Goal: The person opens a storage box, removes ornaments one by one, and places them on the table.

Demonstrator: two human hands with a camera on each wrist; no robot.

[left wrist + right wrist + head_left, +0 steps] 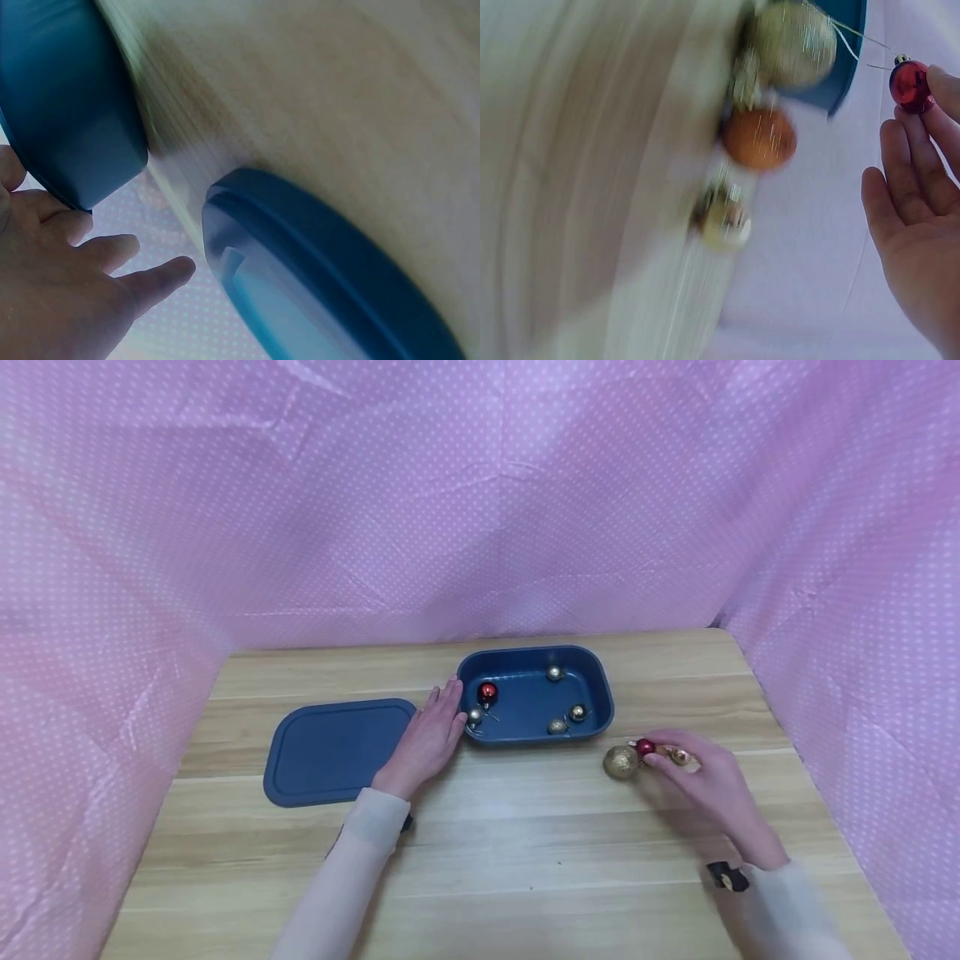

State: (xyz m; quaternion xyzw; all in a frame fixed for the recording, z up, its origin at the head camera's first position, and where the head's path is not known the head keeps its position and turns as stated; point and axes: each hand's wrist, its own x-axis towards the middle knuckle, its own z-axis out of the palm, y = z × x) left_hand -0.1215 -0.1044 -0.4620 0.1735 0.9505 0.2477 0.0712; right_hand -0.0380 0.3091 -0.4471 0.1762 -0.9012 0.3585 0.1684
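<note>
My right hand (708,781) pinches a small shiny red Christmas bauble (910,86) between thumb and fingertips, its string loop trailing toward the box. Beside it on the table lie a larger glittery gold bauble (620,762), an orange bauble (759,139) and a small shiny gold bauble (727,223). With fingers extended, my left hand (427,739) rests against the left end of a dark blue box (536,742). Inside the box are a red bauble (487,693), a silvery bauble (475,717) and several small gold baubles (577,712).
Left of the box, the flat blue lid (337,752) lies on the wooden table (495,860), partly behind my left hand in the head view. Pink dotted cloth (480,527) hangs behind the table and along both sides.
</note>
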